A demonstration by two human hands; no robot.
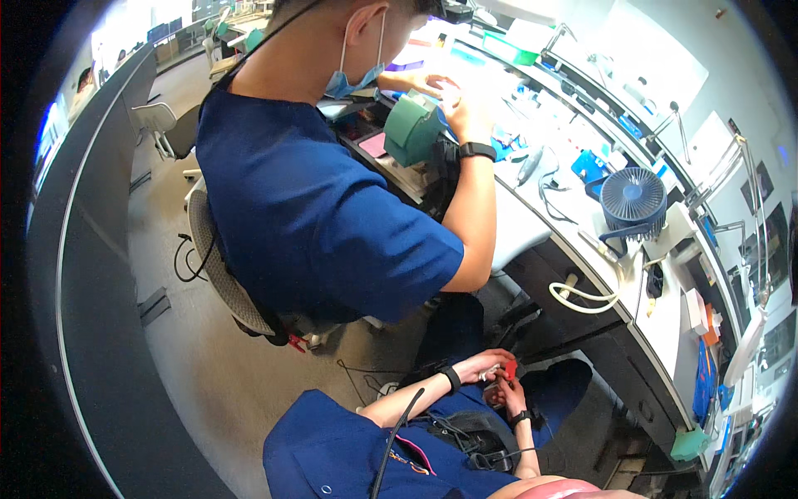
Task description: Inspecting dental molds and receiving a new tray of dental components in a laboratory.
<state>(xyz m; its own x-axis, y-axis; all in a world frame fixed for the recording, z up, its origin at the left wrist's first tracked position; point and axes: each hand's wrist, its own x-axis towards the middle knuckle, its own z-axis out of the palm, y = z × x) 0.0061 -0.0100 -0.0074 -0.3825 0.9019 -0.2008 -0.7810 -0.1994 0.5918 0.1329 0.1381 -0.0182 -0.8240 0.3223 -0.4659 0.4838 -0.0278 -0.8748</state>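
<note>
Low in the head view, above my lap, my left hand (484,363) is closed, its fingertips against a small red piece (510,368) whose kind I cannot make out. Just below it, my right hand (509,395) is closed with its fingertips close to the red piece. What sits between its fingers is too small to tell. A bit of something white (490,374) shows between the two hands. Dark bands circle both wrists, and dark cables and a black pouch-like item (482,432) lie over my lap under the forearms.
A co-worker in a navy top (324,208) sits on a chair (220,266) at the bench, hands at a green box-shaped device (411,129). On the bench stand a dark blue fan (633,200) and a white hose (582,308). A grey partition (91,249) runs along the left.
</note>
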